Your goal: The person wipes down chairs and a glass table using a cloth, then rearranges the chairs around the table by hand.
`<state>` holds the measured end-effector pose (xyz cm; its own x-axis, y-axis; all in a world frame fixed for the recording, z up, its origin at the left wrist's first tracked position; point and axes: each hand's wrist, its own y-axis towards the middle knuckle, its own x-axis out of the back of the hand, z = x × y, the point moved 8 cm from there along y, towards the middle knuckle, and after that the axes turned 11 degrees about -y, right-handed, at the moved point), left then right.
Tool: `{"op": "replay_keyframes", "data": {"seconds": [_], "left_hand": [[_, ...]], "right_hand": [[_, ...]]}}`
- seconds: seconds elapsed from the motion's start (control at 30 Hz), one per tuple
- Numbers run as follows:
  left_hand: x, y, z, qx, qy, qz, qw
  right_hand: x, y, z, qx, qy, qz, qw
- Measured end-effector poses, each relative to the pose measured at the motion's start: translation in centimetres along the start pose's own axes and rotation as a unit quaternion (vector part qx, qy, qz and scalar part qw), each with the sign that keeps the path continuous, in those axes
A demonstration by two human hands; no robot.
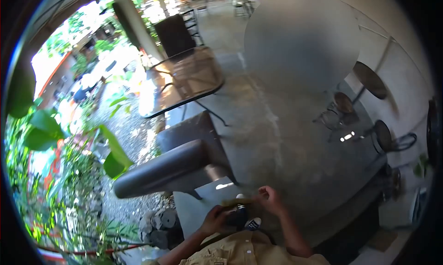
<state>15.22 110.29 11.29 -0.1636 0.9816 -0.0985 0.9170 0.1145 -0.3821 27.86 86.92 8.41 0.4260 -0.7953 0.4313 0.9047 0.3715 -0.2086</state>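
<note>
A thin olive-brown strip [237, 202] stretches between my two hands in front of my body; blur hides its exact kind. My left hand [214, 220] is closed around its left end. The curled fingers of my right hand [271, 201] meet its right end. Below the strip my dark shoes with white toes [253, 224] show on the floor. My tan buttoned shirt [235, 251] fills the bottom edge.
Ahead to the left stand a dark padded chair [194, 156] and a glass-topped table [189, 75]. Plants [69, 186] and gravel border the left side. Small round tables [370, 80] and stools line the right wall. A blurred grey patch covers the upper right.
</note>
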Motion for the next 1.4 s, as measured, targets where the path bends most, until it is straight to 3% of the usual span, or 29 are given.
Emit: {"op": "replay_keyframes", "data": {"seconds": [0.07,0.13,0.2,0.23,0.3,0.37,0.4,0.47,0.63,0.83,0.97,1.13,1.33,1.4], "left_hand": [[4.8,-4.5,0.5,0.124,-0.226,-0.102,0.961],[10.3,-8.7,0.5,0.109,-0.358,-0.211,0.903],[14.5,-12.2,-2.4,0.008,-0.334,-0.301,0.893],[16.2,-13.4,-3.8,-0.023,-0.342,-0.375,0.861],[21.3,-16.2,-5.5,-0.166,-0.247,-0.563,0.771],[22.4,-16.4,-10.8,-0.299,-0.307,-0.550,0.717],[23.8,-15.2,-12.1,-0.296,-0.312,-0.557,0.711],[26.4,-15.2,-16.9,-0.467,-0.177,-0.578,0.646],[28.6,-9.4,-18.5,-0.362,-0.234,-0.514,0.742],[29.0,-8.5,-16.3,-0.396,-0.243,-0.469,0.751],[28.7,-8.8,-16.4,-0.366,-0.297,-0.455,0.756],[29.0,-8.6,-15.8,-0.368,-0.262,-0.431,0.781],[29.9,-8.1,-16.3,-0.378,-0.284,-0.453,0.756],[30.2,-7.4,-17.8,-0.372,-0.252,-0.444,0.775]], "right_hand": [[-0.8,1.2,5.8,0.040,0.037,-0.004,0.999],[-1.1,2.5,12.0,0.076,0.069,-0.017,0.995],[-0.9,3.0,17.0,0.165,0.039,-0.088,0.981],[-0.7,3.4,19.0,0.171,0.035,-0.080,0.981],[1.0,3.3,25.2,0.274,-0.007,-0.183,0.944],[1.0,4.0,29.1,0.299,-0.070,-0.221,0.926],[0.8,4.8,30.8,0.302,-0.073,-0.212,0.926],[0.7,6.0,33.6,0.317,-0.082,-0.235,0.915],[-1.9,9.2,35.8,0.314,-0.180,-0.241,0.901],[-3.2,8.2,35.8,0.216,-0.337,-0.286,0.871],[-3.1,8.3,35.5,0.178,-0.307,-0.276,0.893],[-2.8,8.3,35.1,0.170,-0.290,-0.280,0.899],[-3.4,8.6,35.6,0.186,-0.303,-0.286,0.890],[-3.4,9.1,35.8,0.180,-0.298,-0.289,0.892]]}}
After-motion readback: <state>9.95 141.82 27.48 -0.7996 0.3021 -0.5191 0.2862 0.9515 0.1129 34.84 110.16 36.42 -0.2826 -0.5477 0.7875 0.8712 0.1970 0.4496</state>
